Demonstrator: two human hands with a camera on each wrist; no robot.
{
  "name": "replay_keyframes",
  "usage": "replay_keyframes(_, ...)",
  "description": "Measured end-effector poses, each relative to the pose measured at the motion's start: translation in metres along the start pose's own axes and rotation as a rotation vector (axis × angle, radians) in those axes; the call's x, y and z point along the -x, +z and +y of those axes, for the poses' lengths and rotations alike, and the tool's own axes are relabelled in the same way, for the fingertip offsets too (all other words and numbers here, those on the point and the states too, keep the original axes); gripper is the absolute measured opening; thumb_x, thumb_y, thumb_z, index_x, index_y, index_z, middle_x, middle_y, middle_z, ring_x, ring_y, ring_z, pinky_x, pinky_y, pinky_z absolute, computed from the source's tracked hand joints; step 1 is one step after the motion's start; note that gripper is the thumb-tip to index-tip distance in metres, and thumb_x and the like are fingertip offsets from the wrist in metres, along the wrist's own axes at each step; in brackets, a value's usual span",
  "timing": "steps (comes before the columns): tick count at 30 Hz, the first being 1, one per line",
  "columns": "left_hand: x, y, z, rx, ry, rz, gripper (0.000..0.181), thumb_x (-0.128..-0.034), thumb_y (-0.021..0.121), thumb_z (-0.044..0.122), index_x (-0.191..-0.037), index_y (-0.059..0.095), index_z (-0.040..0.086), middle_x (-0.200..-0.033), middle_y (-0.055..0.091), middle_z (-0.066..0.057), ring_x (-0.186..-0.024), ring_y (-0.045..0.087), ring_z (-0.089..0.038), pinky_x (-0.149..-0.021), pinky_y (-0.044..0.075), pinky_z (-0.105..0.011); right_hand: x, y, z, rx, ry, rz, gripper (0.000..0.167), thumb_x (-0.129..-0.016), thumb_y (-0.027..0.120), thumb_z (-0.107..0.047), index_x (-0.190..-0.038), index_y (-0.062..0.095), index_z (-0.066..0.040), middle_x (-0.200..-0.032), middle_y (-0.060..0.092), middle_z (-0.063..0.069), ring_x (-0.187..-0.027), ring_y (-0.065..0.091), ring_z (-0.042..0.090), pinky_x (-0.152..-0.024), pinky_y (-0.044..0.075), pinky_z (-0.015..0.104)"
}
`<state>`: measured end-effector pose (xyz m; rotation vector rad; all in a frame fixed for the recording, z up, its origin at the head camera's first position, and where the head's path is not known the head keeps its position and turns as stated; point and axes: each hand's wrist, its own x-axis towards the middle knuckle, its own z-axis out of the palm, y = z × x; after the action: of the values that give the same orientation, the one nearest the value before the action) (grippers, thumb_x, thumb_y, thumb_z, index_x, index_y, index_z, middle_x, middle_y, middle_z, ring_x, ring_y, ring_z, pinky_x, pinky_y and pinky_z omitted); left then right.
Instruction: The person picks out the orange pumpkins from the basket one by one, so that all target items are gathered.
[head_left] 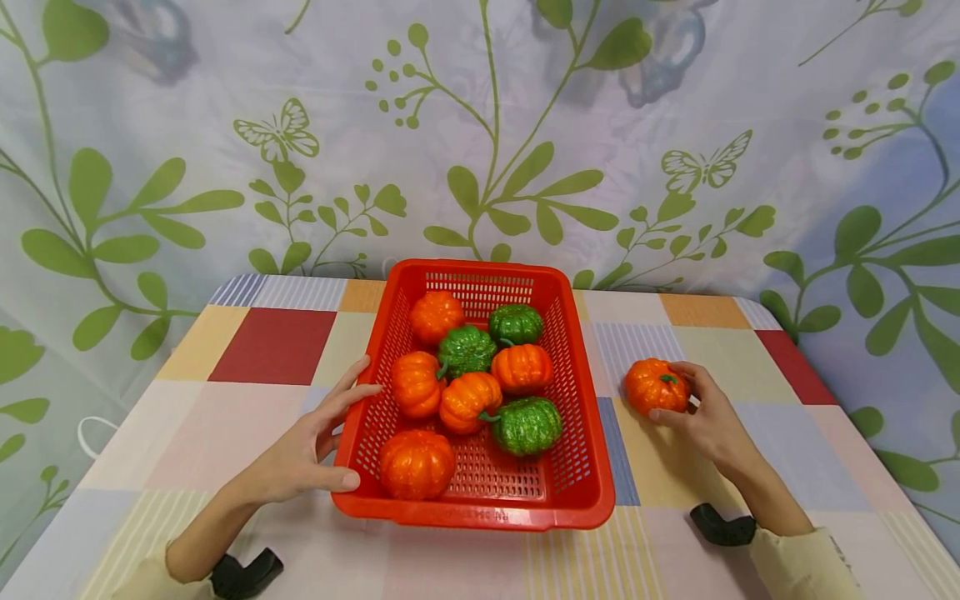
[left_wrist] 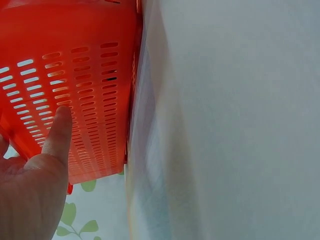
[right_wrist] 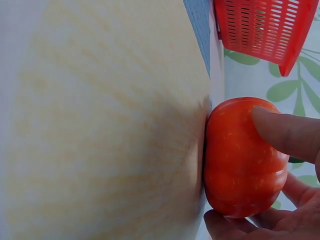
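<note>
A red plastic basket (head_left: 491, 512) with slotted walls stands on the table, holding several small orange pumpkins (head_left: 417, 464) and three green pumpkins (head_left: 527, 426). My left hand (head_left: 300, 450) rests against the basket's left side with its fingers spread. In the left wrist view, one outstretched digit (left_wrist: 59, 131) touches the slotted wall. Right of the basket, an orange pumpkin (head_left: 651, 387) with a green stem sits on the tablecloth. My right hand (head_left: 708, 417) holds it between thumb and fingers; the right wrist view shows this pumpkin (right_wrist: 245, 160) on the cloth.
A patchwork-patterned tablecloth (head_left: 277, 346) covers the table. Behind it hangs a pale curtain (head_left: 330, 167) printed with green leaves and butterflies. Black straps (head_left: 247, 573) show at both wrists. A thin white loop (head_left: 93, 437) lies at the table's left edge.
</note>
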<state>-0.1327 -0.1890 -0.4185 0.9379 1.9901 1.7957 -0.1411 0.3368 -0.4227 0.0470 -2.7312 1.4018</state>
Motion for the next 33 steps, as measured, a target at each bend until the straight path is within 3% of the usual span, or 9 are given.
replay_keyframes(10,0.001,0.000,0.002,-0.001,-0.004,0.002,0.086,-0.0776,0.074,0.004,-0.152,0.032,0.006,-0.165,-0.005,0.003,-0.143,0.025,-0.021,-0.099,0.048,-0.035,0.000,0.000,-0.004,0.040,-0.022,0.002,0.071,-0.081,0.075,0.001,-0.141,0.035,0.009,-0.138,0.040,0.033,-0.122,0.039,0.046,-0.100,0.032,0.071)
replay_keyframes(18,0.000,0.001,0.003,-0.010,-0.005,0.014,0.085,-0.0775,0.074,0.005,-0.152,0.033,0.006,-0.165,-0.003,0.004,-0.142,0.027,-0.020,-0.098,0.049,-0.036,0.005,-0.007,-0.014,0.086,-0.068,0.019,0.071,-0.079,0.077,-0.001,-0.140,0.040,0.008,-0.143,0.034,0.034,-0.132,0.025,0.054,-0.096,0.030,0.073)
replay_keyframes(26,-0.001,0.001,0.004,-0.009,0.006,0.009,0.085,-0.0772,0.073,0.002,-0.152,0.033,0.005,-0.165,-0.004,0.003,-0.142,0.028,-0.021,-0.098,0.049,-0.036,0.017,-0.018,-0.042,0.125,-0.132,0.023,0.056,-0.087,0.072,-0.003,-0.134,0.045,0.009,-0.146,0.027,0.037,-0.134,0.022,0.056,-0.099,0.023,0.076)
replay_keyframes(33,0.000,0.001,0.003,-0.012,0.002,0.015,0.085,-0.0775,0.073,0.004,-0.152,0.033,0.005,-0.165,-0.004,0.003,-0.142,0.027,-0.020,-0.098,0.049,-0.036,0.026,-0.011,-0.087,0.119,-0.244,0.024,0.043,-0.087,0.072,-0.002,-0.126,0.055,0.005,-0.147,0.034,0.031,-0.133,0.029,0.053,-0.100,0.025,0.075)
